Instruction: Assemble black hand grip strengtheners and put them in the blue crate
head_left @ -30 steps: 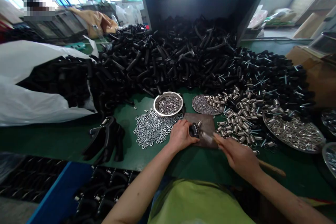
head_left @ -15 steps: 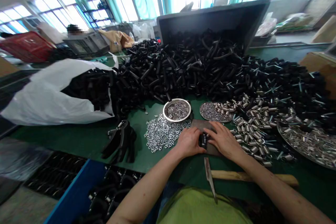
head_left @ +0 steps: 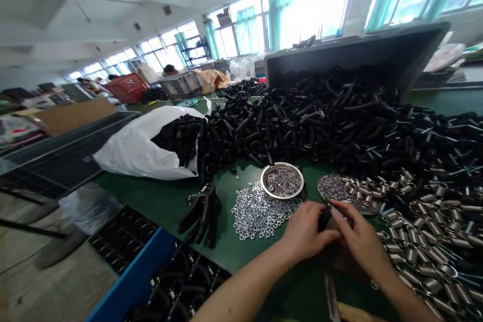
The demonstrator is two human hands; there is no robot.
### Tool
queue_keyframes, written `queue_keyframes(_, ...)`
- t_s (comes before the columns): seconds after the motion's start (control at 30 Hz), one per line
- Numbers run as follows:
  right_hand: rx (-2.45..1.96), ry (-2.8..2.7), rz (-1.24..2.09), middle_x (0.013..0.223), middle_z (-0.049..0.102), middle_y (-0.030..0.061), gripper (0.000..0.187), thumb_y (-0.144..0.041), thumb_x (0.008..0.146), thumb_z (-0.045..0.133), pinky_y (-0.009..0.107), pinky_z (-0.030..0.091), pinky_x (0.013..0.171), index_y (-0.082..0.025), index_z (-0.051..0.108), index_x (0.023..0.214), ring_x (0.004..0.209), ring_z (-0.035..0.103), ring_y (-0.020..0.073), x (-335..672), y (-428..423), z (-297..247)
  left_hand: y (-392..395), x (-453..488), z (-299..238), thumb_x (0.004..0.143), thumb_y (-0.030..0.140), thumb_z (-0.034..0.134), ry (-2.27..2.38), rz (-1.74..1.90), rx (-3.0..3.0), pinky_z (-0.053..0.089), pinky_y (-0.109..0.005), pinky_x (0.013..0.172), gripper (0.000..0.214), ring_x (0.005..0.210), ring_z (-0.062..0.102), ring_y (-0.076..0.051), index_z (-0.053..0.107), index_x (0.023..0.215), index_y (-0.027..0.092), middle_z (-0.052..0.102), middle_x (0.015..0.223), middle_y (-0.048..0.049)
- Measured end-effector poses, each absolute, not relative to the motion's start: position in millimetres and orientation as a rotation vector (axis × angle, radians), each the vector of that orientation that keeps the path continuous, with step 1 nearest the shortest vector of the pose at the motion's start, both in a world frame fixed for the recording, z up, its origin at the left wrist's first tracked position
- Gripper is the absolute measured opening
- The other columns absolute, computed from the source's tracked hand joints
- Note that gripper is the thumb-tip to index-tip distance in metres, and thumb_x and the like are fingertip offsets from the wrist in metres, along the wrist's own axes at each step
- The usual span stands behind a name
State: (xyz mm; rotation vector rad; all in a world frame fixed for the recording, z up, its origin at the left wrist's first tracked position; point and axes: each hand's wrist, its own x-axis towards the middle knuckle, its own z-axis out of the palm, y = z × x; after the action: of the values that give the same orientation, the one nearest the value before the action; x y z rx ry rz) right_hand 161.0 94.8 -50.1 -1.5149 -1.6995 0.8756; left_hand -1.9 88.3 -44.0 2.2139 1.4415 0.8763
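Observation:
My left hand (head_left: 306, 229) is closed around a small black part (head_left: 324, 217), its thumb bent in toward my right hand. The fingertips of my right hand (head_left: 358, 235) pinch at the same part from the other side. Fingers cover most of it, so its exact shape is hidden. Below the hands lies a dark flat plate (head_left: 345, 263), mostly in shadow. A hammer (head_left: 332, 296) rests nearer my body, its wooden handle cut off by the lower edge. Silver nuts (head_left: 254, 214) lie loose left of my left hand.
Beyond the hands stand a round metal bowl (head_left: 282, 196) of small metal pieces and a shallow dish (head_left: 332, 187). Springs (head_left: 422, 241) spread at right. Black curved handles (head_left: 271, 121) heap before a grey bin (head_left: 354, 55). A white sack (head_left: 139, 146) and blue-edged box (head_left: 132, 274) are left.
My view has swung left and up, so things on the bench sit further right and lower. The hands have drawn closer together around the black part, which shows less than before.

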Motion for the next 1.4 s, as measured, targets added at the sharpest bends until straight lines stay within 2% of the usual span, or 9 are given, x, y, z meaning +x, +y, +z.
queue_keyframes(0.07, -1.651, -1.894, 0.780, 0.105, 0.067, 0.0056, 0.038, -0.050, 0.086, 0.038, 0.037, 0.046, 0.082, -0.027, 0.057, 0.110, 0.096, 0.063, 0.0254, 171, 101, -52, 118, -30, -33, 0.082, 0.040, 0.055, 1.512, 0.729, 2.381, 0.045, -0.030, 0.086, 0.039, 0.102, 0.053, -0.019, 0.051, 0.117, 0.022, 0.058, 0.111, -0.0049)
queue_keyframes(0.2, -1.926, -2.310, 0.595, 0.079, 0.071, 0.0053, 0.034, -0.041, 0.087, 0.033, 0.038, 0.045, 0.064, -0.028, 0.062, 0.098, 0.076, 0.067, 0.0296, 182, 109, -60, 191, -123, -3, 0.086, 0.017, 0.045, 2.227, 0.325, 2.419, 0.044, -0.031, 0.083, 0.029, 0.103, 0.051, -0.020, 0.057, 0.113, 0.021, 0.057, 0.110, -0.0081)
queue_keyframes(0.33, -1.962, -2.473, 0.437, 0.078, 0.071, 0.0059, 0.034, -0.033, 0.089, 0.028, 0.036, 0.043, 0.058, -0.027, 0.061, 0.095, 0.073, 0.068, 0.0296, 175, 107, -62, 238, -218, 19, 0.085, 0.007, 0.037, 2.430, 0.204, 2.354, 0.035, -0.044, 0.095, 0.030, 0.111, 0.044, -0.027, 0.064, 0.099, 0.011, 0.056, 0.107, -0.0172)
queue_keyframes(0.5, -1.906, -2.603, 0.200, 0.075, 0.071, 0.0067, 0.030, -0.023, 0.085, 0.034, 0.032, 0.041, 0.051, -0.027, 0.062, 0.094, 0.065, 0.068, 0.0274, 173, 106, -68, 247, -292, 27, 0.083, 0.002, 0.040, 2.528, 0.101, 2.262, 0.018, -0.048, 0.109, 0.030, 0.121, 0.037, -0.025, 0.066, 0.094, 0.013, 0.059, 0.106, -0.0136)
queue_keyframes(0.67, -1.935, -2.614, 0.225, 0.079, 0.071, 0.0061, 0.032, -0.022, 0.086, 0.032, 0.033, 0.042, 0.053, -0.027, 0.060, 0.100, 0.068, 0.068, 0.0282, 175, 107, -75, 234, -314, 27, 0.087, 0.025, 0.052, 2.594, 0.168, 2.011, 0.041, -0.047, 0.094, 0.023, 0.106, 0.052, -0.022, 0.058, 0.106, 0.014, 0.057, 0.111, -0.0078)
queue_keyframes(0.87, -1.975, -2.304, 0.597, 0.076, 0.071, 0.0046, 0.034, -0.039, 0.089, 0.028, 0.035, 0.044, 0.060, -0.026, 0.058, 0.096, 0.074, 0.068, 0.0289, 180, 111, -79, 218, -284, 47, 0.083, 0.027, 0.057, 2.491, 0.554, 1.734, 0.048, -0.036, 0.075, 0.026, 0.092, 0.059, -0.025, 0.057, 0.102, 0.010, 0.060, 0.093, -0.0137)
queue_keyframes(1.03, -1.656, -1.905, 0.927, 0.071, 0.068, 0.0015, 0.034, -0.050, 0.086, 0.038, 0.027, 0.045, 0.059, -0.024, 0.059, 0.089, 0.065, 0.064, 0.0194, 176, 99, -66, 165, -184, 37, 0.090, 0.049, 0.034, 1.990, 0.865, 1.603, 0.044, -0.021, 0.050, 0.042, 0.053, 0.051, -0.009, 0.048, 0.116, 0.020, 0.050, 0.068, 0.0009)
queue_keyframes(1.17, -1.444, -1.651, 1.012, 0.055, 0.057, -0.0024, 0.036, -0.050, 0.086, 0.042, 0.024, 0.040, 0.045, -0.020, 0.060, 0.090, 0.045, 0.051, 0.0140, 157, 74, -28, 94, -87, 11, 0.077, 0.045, 0.061, 1.000, 1.063, 0.939, 0.035, -0.016, 0.043, 0.035, 0.045, 0.038, -0.004, 0.052, 0.094, 0.016, 0.039, 0.058, 0.0065)
queue_keyframes(1.4, -1.289, -1.593, 0.714, 0.069, 0.065, 0.0004, 0.025, -0.037, 0.087, 0.047, 0.022, 0.044, 0.056, -0.020, 0.063, 0.081, 0.061, 0.059, 0.0140, 138, 48, 15, 40, -9, 0, 0.057, 0.034, 0.080, 0.830, 0.952, 0.752, 0.021, -0.015, 0.035, 0.053, 0.040, 0.029, -0.001, 0.047, 0.095, 0.019, 0.037, 0.058, 0.0100)
